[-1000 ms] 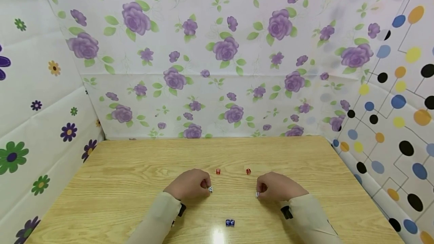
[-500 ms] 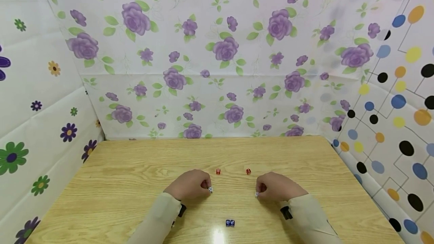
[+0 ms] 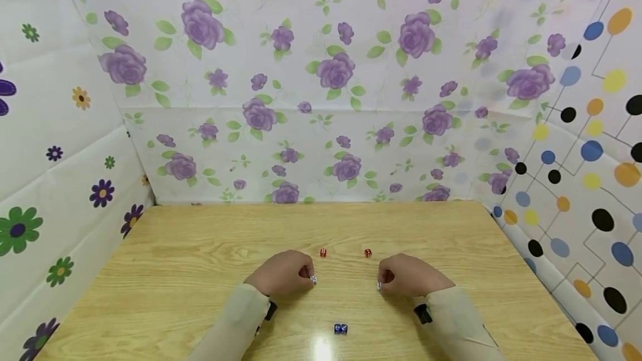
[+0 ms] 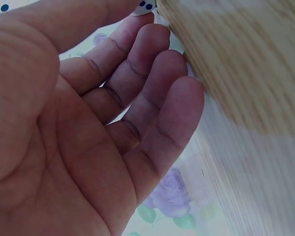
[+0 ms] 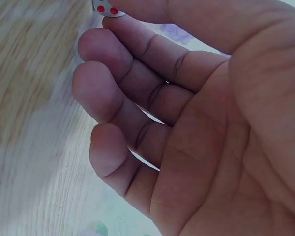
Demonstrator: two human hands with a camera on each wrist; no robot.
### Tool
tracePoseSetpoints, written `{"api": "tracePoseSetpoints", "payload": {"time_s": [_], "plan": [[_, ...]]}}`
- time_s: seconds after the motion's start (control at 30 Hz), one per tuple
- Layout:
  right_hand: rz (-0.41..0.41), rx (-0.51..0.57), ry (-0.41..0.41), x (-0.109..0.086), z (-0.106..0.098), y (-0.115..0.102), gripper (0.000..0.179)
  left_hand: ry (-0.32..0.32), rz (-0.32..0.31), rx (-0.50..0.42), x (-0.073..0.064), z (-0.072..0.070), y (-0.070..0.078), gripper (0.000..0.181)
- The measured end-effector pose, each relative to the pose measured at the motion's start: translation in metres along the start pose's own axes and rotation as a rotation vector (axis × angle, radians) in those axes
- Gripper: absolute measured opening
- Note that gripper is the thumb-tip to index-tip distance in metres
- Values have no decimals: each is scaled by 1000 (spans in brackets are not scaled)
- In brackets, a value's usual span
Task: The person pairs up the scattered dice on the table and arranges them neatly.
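Note:
My left hand (image 3: 282,273) pinches a small white die (image 3: 313,279) between thumb and index finger, low over the table. In the left wrist view that die (image 4: 145,7) shows dark blue pips at the top edge, mostly cut off. Across from it, my right hand (image 3: 413,276) pinches another white die (image 3: 379,286). Red pips show on this die (image 5: 107,9) in the right wrist view, where the thumb covers part of it. The other fingers of both hands are bent and hold nothing. A gap of bare wood separates the two hands.
Beyond the hands lie two red dice, a left one (image 3: 323,252) and a right one (image 3: 368,253), set apart. Two blue dice (image 3: 340,328) sit side by side nearer the front. Patterned cloth (image 3: 301,144) walls the wooden table (image 3: 210,238) at the back and sides.
Both hands have edged very slightly toward each other, each with its white die. The head view has tilted a little. The red and blue dice have stayed in place.

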State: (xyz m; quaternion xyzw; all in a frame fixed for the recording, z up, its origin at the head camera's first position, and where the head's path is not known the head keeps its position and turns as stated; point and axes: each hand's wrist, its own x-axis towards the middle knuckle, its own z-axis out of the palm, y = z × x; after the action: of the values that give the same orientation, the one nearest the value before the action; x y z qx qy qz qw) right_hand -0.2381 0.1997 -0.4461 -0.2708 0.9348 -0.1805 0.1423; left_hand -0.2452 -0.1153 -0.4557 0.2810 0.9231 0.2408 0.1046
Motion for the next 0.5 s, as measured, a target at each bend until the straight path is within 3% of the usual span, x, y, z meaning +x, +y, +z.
{"api": "tracePoseSetpoints", "payload": {"time_s": [0.5], "plan": [[-4, -25, 32, 4, 2, -3, 11, -10, 27, 11, 4, 4, 3, 9]]}}
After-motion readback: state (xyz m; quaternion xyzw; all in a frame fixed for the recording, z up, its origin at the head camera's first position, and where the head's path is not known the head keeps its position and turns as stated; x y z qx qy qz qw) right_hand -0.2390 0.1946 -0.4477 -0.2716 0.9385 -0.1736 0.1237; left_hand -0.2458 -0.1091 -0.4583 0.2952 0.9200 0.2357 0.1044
